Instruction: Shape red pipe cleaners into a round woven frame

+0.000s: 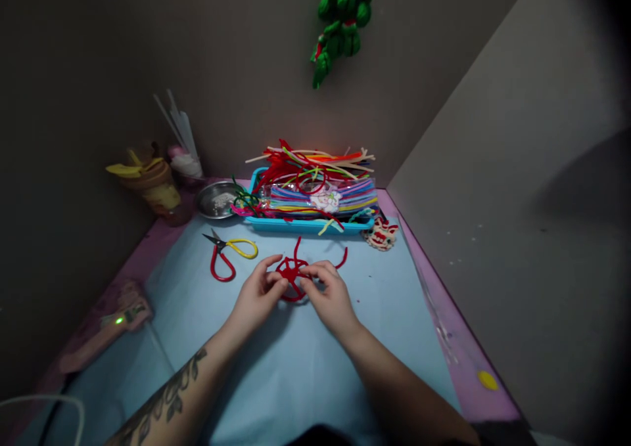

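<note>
Between my two hands is a round red pipe-cleaner piece (290,272), shaped like a ring with spokes meeting in a thick middle. Two loose red ends stick out, one upward and one to the right. My left hand (263,283) pinches its left side with thumb and fingertips. On the other side, my right hand (329,292) has fingers and thumb closed on the right part of the piece, hiding some of it. Scissors (221,247) with one red and one yellow handle lie spread to the left of my left hand.
A blue tray (300,225) heaped with colourful pipe cleaners stands at the back. Left of it are a metal bowl (217,200) with small white bits and a brown pot (165,190). A pink glue gun (111,331) lies left; a beige-and-red craft face (382,234) sits right.
</note>
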`<state>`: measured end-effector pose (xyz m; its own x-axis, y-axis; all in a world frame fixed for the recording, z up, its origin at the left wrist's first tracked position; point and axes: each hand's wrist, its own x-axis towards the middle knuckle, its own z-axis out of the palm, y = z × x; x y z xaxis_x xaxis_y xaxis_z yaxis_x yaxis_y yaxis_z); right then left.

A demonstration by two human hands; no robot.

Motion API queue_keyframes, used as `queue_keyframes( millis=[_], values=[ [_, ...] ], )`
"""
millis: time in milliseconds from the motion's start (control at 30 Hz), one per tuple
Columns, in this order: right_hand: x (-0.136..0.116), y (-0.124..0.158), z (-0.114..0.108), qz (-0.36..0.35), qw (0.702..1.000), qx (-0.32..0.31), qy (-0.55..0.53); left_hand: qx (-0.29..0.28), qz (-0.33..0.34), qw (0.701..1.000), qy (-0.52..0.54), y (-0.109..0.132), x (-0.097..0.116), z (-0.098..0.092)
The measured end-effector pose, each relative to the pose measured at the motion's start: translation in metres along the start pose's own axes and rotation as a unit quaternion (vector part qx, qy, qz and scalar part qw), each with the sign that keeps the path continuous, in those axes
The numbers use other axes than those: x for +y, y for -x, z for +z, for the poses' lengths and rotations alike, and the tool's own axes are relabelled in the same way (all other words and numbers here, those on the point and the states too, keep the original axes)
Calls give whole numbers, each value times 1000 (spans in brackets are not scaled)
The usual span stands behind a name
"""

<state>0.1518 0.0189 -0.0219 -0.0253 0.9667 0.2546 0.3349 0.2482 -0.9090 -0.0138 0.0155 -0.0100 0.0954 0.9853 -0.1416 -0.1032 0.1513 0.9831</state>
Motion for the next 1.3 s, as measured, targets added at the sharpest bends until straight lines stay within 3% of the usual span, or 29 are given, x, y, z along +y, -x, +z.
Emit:
queue_keyframes(
  millis=[200, 400, 467, 567, 733, 833, 967, 1133, 1300],
  values=[
    [5, -1, 2, -7, 1000, -12, 4, -12, 75, 986, -145, 3, 1, -4],
    [3, -1, 3, 10, 999, 24, -26, 156, 244, 919, -268, 8, -1, -8],
    [1, 0, 5, 8, 998, 52, -24, 145, 231, 925, -266, 11, -3, -4],
    [-1, 3, 8, 6, 996, 84, -16, 92, 159, 951, -251, 15, -6, 5],
    [-6, 7, 12, 4, 997, 78, -20, 91, 105, 970, -201, 15, -7, 12],
    [-5, 7, 15, 21, 997, 55, -49, 93, 98, 976, -170, 14, -8, 12],
    [1, 5, 21, 95, 980, 24, -172, 94, 104, 976, -170, 13, -11, 10],
    [5, 4, 26, 180, 941, 51, -284, 83, 104, 972, -193, 13, -16, 12],
    [4, 4, 27, 194, 923, 46, -329, 80, 107, 972, -195, 14, -17, 13]
  ],
)
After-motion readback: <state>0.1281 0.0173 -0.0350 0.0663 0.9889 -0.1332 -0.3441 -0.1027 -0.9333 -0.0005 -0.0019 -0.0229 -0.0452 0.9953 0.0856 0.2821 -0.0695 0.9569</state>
